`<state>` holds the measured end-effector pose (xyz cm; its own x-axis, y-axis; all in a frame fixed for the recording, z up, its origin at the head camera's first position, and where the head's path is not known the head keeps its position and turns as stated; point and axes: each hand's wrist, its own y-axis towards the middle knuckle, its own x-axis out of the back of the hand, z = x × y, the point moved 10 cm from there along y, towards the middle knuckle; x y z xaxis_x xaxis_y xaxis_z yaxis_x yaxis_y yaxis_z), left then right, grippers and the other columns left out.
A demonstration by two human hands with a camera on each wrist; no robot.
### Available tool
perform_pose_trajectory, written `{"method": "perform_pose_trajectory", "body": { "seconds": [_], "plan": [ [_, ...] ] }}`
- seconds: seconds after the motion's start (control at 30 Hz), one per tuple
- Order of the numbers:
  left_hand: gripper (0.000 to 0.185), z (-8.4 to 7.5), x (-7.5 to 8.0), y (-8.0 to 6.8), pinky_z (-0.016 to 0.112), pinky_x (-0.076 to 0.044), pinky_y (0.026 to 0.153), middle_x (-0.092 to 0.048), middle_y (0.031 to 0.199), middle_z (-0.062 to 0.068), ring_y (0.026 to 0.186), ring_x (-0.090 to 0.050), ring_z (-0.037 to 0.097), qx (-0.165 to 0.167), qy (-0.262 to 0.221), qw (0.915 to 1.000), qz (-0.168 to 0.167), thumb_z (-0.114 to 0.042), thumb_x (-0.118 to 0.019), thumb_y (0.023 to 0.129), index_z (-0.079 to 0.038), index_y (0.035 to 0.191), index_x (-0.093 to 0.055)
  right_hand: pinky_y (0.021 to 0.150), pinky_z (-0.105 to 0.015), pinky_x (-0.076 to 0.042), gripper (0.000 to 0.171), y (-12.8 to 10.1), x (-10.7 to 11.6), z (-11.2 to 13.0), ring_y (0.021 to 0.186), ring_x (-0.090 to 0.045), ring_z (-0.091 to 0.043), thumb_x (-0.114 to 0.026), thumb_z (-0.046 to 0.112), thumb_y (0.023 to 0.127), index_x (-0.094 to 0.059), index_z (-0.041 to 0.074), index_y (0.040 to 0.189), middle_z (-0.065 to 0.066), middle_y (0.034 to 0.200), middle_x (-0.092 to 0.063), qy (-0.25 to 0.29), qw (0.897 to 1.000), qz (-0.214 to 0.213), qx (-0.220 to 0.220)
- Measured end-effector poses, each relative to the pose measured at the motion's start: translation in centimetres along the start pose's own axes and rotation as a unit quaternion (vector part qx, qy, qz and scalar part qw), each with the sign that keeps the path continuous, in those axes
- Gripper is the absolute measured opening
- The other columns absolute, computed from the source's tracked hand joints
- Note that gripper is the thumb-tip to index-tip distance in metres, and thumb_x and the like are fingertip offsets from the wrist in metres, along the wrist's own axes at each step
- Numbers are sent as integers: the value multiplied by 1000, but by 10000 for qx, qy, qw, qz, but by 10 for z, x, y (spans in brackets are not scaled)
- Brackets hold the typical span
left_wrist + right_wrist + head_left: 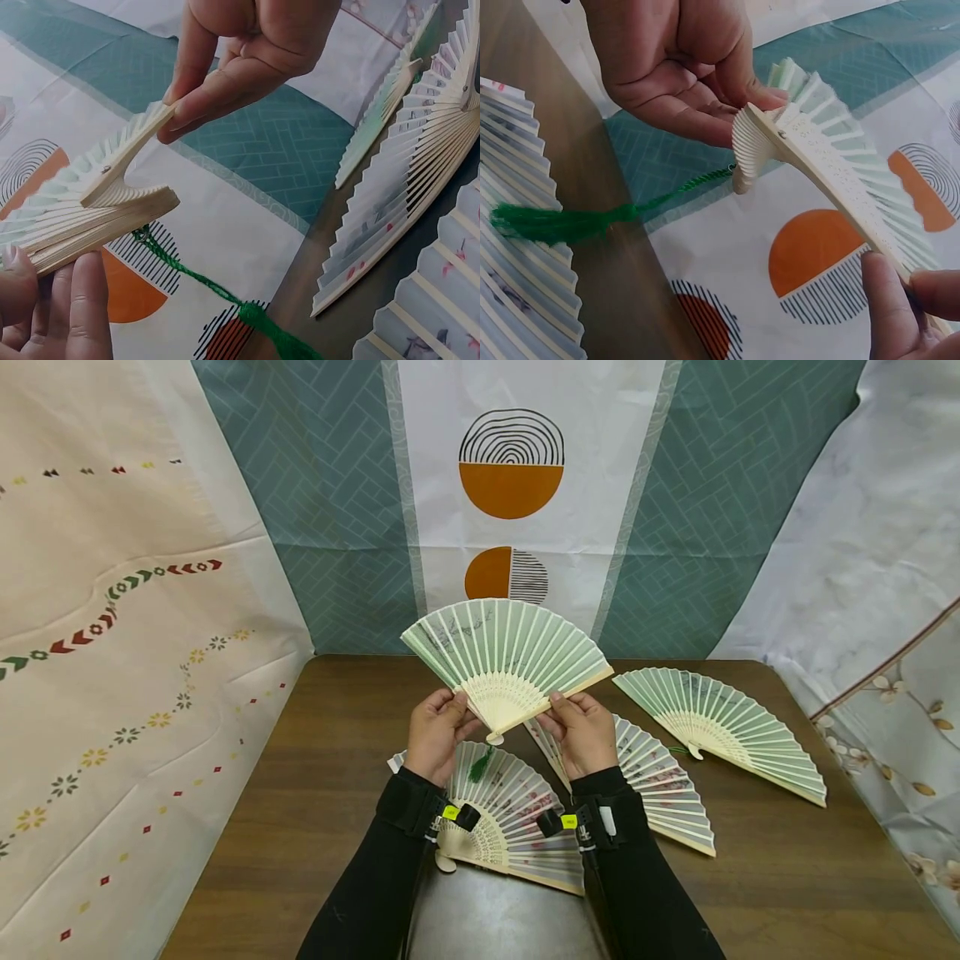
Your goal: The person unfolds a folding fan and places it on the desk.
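A pale green folding fan [517,647], spread wide, is held up above the table between both hands. My left hand [437,735] pinches it at its left edge; thumb and fingers of my right hand [581,732] grip the wooden guard at the right edge. In the left wrist view the left hand [56,311] shows at lower left and the right hand [251,56] at the top. From the fan's pivot hangs a green tassel [562,221]. Beneath the hands lie two open white fans with pinkish flower prints, a front fan [517,802] and a middle fan [663,781].
Another open green fan [723,727] lies at the right of the brown wooden table [300,827]. A grey surface [510,914] shows between the forearms at the front. Patterned cloths hang behind and on both sides, among them a teal and white back cloth [330,502].
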<state>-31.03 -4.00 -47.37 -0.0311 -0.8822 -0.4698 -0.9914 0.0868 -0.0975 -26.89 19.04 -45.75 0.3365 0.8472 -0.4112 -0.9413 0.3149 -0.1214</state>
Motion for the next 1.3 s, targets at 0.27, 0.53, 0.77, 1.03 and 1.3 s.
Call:
{"method": "perform_pose_trajectory", "body": {
  "seconds": [0.27, 0.53, 0.77, 1.03, 1.3],
  "plan": [
    [20, -1, -1, -1, 24, -71, 81, -73, 94, 2, 82, -78, 11, -82, -370, 9993, -61, -2, -55, 119, -5, 104, -69, 79, -19, -70, 8, 2, 4, 2, 78, -78, -8, -61, -3, 115, -69, -4, 113, -1, 87, -76, 324, 9992, -212, 93],
    [20, 1, -1, 0, 25, -72, 81, -73, 96, 5, 81, -79, 12, -143, -743, 9970, -164, 0, -54, 119, -5, 103, -66, 81, -18, -69, 15, 2, 7, 4, 83, -80, -7, -60, -1, 116, -65, -8, 128, -1, 95, -76, 466, 9983, -306, 174],
    [20, -1, -3, -3, 28, -73, 85, -72, 100, 6, 84, -81, 14, -221, -889, 9956, -200, 1, -54, 118, -5, 102, -63, 82, -19, -70, 13, 2, 9, 2, 85, -79, -8, -59, -1, 116, -64, -6, 127, -2, 98, -74, 611, 9970, -446, 158],
    [16, -2, -4, -4, 28, -72, 88, -66, 102, 8, 89, -79, 16, -296, -1112, 9929, -293, 2, -52, 118, -4, 104, -58, 86, -20, -70, 20, 0, 11, 1, 90, -81, -9, -59, 1, 117, -65, -7, 134, -2, 101, -76, 742, 9949, -644, 217],
    [10, -1, -3, -3, 29, -73, 88, -70, 106, 9, 91, -81, 16, -431, -1370, 9884, -494, 1, -53, 118, -1, 113, -61, 85, -21, -70, 12, -1, 11, -2, 85, -78, -9, -60, 2, 117, -70, -2, 120, -3, 97, -73, 1012, 9906, -877, 266]
  ]
}}
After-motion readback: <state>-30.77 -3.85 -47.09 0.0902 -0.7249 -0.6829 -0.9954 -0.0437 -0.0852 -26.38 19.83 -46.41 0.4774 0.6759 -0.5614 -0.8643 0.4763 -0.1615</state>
